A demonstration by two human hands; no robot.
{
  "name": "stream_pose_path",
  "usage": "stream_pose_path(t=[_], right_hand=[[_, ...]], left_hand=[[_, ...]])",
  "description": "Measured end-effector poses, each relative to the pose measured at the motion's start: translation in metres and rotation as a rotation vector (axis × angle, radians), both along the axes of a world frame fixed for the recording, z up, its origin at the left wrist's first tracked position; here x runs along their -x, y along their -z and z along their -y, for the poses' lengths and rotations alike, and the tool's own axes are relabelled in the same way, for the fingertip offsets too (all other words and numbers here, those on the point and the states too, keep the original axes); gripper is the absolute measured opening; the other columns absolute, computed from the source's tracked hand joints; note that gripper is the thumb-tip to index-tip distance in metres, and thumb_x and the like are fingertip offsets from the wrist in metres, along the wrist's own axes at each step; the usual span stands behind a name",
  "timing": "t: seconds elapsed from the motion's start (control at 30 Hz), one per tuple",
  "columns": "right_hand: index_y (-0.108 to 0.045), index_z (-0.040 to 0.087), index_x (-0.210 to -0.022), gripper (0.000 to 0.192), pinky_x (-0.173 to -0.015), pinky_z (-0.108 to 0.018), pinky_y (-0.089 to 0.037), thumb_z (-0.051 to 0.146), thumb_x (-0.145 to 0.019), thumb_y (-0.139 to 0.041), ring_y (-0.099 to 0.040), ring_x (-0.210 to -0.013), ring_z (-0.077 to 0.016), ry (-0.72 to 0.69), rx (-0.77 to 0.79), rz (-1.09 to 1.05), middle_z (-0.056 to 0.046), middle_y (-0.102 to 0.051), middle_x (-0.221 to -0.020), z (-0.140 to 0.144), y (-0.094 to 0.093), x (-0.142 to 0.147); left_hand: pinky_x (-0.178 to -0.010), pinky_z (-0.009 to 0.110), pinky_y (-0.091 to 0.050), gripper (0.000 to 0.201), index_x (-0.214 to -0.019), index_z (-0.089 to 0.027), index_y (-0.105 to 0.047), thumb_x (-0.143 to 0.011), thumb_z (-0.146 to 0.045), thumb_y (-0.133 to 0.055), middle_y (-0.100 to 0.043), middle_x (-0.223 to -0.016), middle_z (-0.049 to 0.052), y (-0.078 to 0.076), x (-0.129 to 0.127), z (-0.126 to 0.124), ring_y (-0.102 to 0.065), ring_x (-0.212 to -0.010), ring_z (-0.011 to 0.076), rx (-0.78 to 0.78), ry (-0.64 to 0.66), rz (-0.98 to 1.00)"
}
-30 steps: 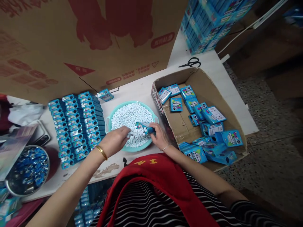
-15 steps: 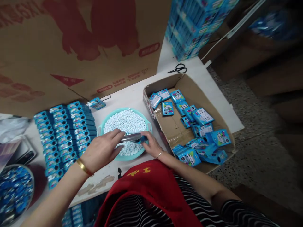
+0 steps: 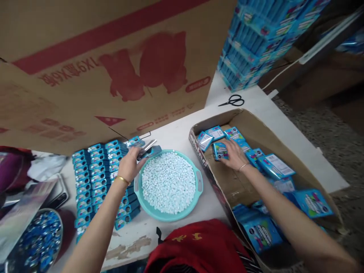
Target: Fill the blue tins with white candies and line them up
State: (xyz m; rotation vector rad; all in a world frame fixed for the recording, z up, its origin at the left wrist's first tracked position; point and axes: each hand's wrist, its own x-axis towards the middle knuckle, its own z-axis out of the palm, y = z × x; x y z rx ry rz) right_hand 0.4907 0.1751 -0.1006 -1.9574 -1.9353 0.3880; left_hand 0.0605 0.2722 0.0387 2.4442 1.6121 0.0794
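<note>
My left hand point(image 3: 129, 163) is closed around a shiny metal scoop point(image 3: 149, 145), above the far left rim of a turquoise basin point(image 3: 167, 217). A small blue box point(image 3: 155, 151) lies against the scoop near the fingers; whether the hand grips it too is unclear. Small pale candies point(image 3: 170, 182) fill the basin. My right hand point(image 3: 234, 154) reaches into a shallow cardboard tray point(image 3: 227, 187), its thumb and fingers around the right end of a blue candy box point(image 3: 220, 151). More such boxes point(image 3: 275, 166) lie loosely in the tray.
Rows of blue boxes with dark round holes point(image 3: 98, 182) stand left of the basin. A tall carton point(image 3: 159, 94) rises behind. Scissors point(image 3: 234, 100) lie beyond the tray, near stacked blue packs point(image 3: 250, 49). A tub of blue wrapped pieces point(image 3: 42, 239) stands at lower left.
Both hands were together over the basin with the scoop and a blue box. My left hand has moved to the basin's far left with the scoop; my right hand has gone into the tray.
</note>
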Motion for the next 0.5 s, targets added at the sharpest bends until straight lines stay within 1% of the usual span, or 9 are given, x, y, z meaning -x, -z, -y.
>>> stream_pose_path(t=[0.07, 0.13, 0.2, 0.27, 0.33, 0.4, 0.43, 0.5], right_hand=[[-0.034, 0.014, -0.141, 0.083, -0.108, -0.056, -0.029, 0.044, -0.07, -0.065, -0.025, -0.14, -0.0384, -0.069, 0.128, 0.158, -0.02, -0.039, -0.145, -0.011, 0.022, -0.017], [-0.024, 0.016, -0.147, 0.094, -0.107, -0.054, -0.03, 0.047, -0.068, -0.066, -0.025, -0.14, -0.0374, -0.126, 0.183, 0.267, -0.019, -0.036, -0.147, -0.017, 0.04, -0.022], [-0.015, 0.017, -0.15, 0.102, -0.104, -0.051, -0.033, 0.046, -0.067, -0.066, -0.031, -0.137, -0.0377, -0.161, 0.202, 0.323, -0.02, -0.039, -0.144, -0.023, 0.05, -0.02], [-0.013, 0.017, -0.152, 0.105, -0.098, -0.049, -0.039, 0.045, -0.066, -0.068, -0.042, -0.127, -0.039, -0.164, 0.236, 0.336, -0.021, -0.045, -0.136, -0.028, 0.051, -0.014], [-0.019, 0.019, -0.151, 0.103, -0.092, -0.048, -0.043, 0.045, -0.065, -0.069, -0.051, -0.115, -0.0385, -0.125, 0.289, 0.309, -0.02, -0.05, -0.128, -0.03, 0.046, -0.01], [-0.028, 0.019, -0.148, 0.096, -0.09, -0.049, -0.045, 0.047, -0.065, -0.068, -0.054, -0.107, -0.0374, -0.014, 0.313, 0.215, -0.019, -0.051, -0.122, -0.028, 0.037, -0.009], [-0.033, 0.019, -0.146, 0.092, -0.09, -0.049, -0.045, 0.049, -0.066, -0.068, -0.055, -0.105, -0.0363, 0.071, 0.298, 0.128, -0.018, -0.051, -0.12, -0.025, 0.032, -0.01], [-0.038, 0.02, -0.142, 0.084, -0.088, -0.048, -0.048, 0.054, -0.07, -0.062, -0.059, -0.1, -0.0318, 0.256, 0.218, -0.141, -0.015, -0.053, -0.117, -0.014, 0.018, -0.014]], left_hand=[[-0.074, 0.03, -0.048, 0.031, -0.111, -0.019, -0.053, -0.087, -0.04, -0.055, -0.059, -0.111, 0.008, 0.024, 0.017, -0.021, -0.061, -0.096, 0.0228, 0.037, -0.107, -0.103], [-0.074, 0.029, -0.048, 0.032, -0.114, -0.02, -0.053, -0.088, -0.038, -0.053, -0.058, -0.115, 0.008, 0.049, 0.03, -0.038, -0.062, -0.096, 0.0219, 0.099, -0.154, -0.18], [-0.074, 0.028, -0.048, 0.032, -0.116, -0.021, -0.054, -0.088, -0.038, -0.052, -0.056, -0.119, 0.009, 0.071, 0.039, -0.051, -0.063, -0.094, 0.0211, 0.14, -0.171, -0.221], [-0.073, 0.029, -0.048, 0.032, -0.115, -0.02, -0.055, -0.088, -0.037, -0.051, -0.054, -0.121, 0.01, 0.088, 0.047, -0.061, -0.063, -0.093, 0.0217, 0.148, -0.206, -0.245], [-0.072, 0.03, -0.048, 0.032, -0.115, -0.02, -0.056, -0.089, -0.037, -0.05, -0.051, -0.122, 0.012, 0.097, 0.053, -0.07, -0.063, -0.093, 0.0233, 0.129, -0.257, -0.245], [-0.074, 0.033, -0.049, 0.037, -0.119, -0.018, -0.054, -0.088, -0.039, -0.05, -0.048, -0.126, 0.014, 0.1, 0.055, -0.073, -0.062, -0.096, 0.0254, 0.073, -0.295, -0.2], [-0.077, 0.034, -0.05, 0.041, -0.121, -0.017, -0.052, -0.088, -0.04, -0.05, -0.047, -0.127, 0.016, 0.099, 0.055, -0.072, -0.061, -0.098, 0.0265, 0.032, -0.302, -0.155], [-0.083, 0.037, -0.049, 0.043, -0.122, -0.015, -0.05, -0.088, -0.042, -0.047, -0.05, -0.122, 0.017, 0.094, 0.054, -0.061, -0.058, -0.103, 0.0272, -0.03, -0.274, -0.039]])
